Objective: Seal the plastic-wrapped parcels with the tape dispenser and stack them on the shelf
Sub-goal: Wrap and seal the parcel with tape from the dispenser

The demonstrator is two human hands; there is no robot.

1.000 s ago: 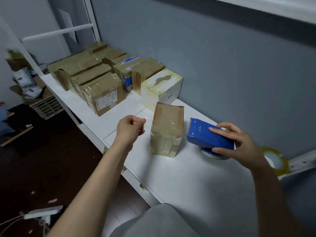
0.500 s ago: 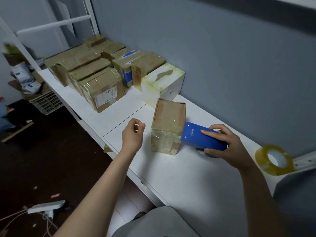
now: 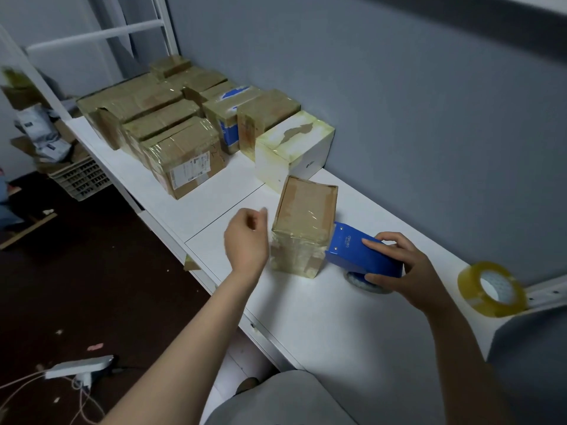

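**Parcel [image 3: 302,228] upright on shelf [image 3: 322,317], dispenser [image 3: 359,253] at its right face**

Nearest: grey-clad knee [image 3: 276,403] at bottom edge. White power strip [image 3: 79,366] with cables on dark floor, lower left.

Left hand [image 3: 245,240]: over front part of shelf, just beside left face of parcel. Fingers loosely curled, nothing held. Blurred; contact with parcel not resolvable.

Right hand [image 3: 408,271]: wrapped round rear of blue dispenser, fingers across top, thumb on near side.

Dispenser: lying low, nose against lower right face of parcel. Pale spool [image 3: 365,283] partly showing beneath, at shelf surface.

Parcel: brown carton under shiny clear wrap, standing on end, roughly mid-shelf, between the two hands.

Right of right hand: loose roll [image 3: 491,289] of yellowish clear tape, on edge, near right end of shelf.

Beyond parcel: white box [image 3: 294,148], yellowed tape over top, close behind. Touching or not, not resolvable.

Farther left along grey wall [image 3: 399,102]: group [image 3: 184,148] of wrapped brown cartons packed side by side, one with blue print, front one with white label.

Farthest, floor at left: slatted crate [image 3: 81,177], cardboard and grey mailers above it.
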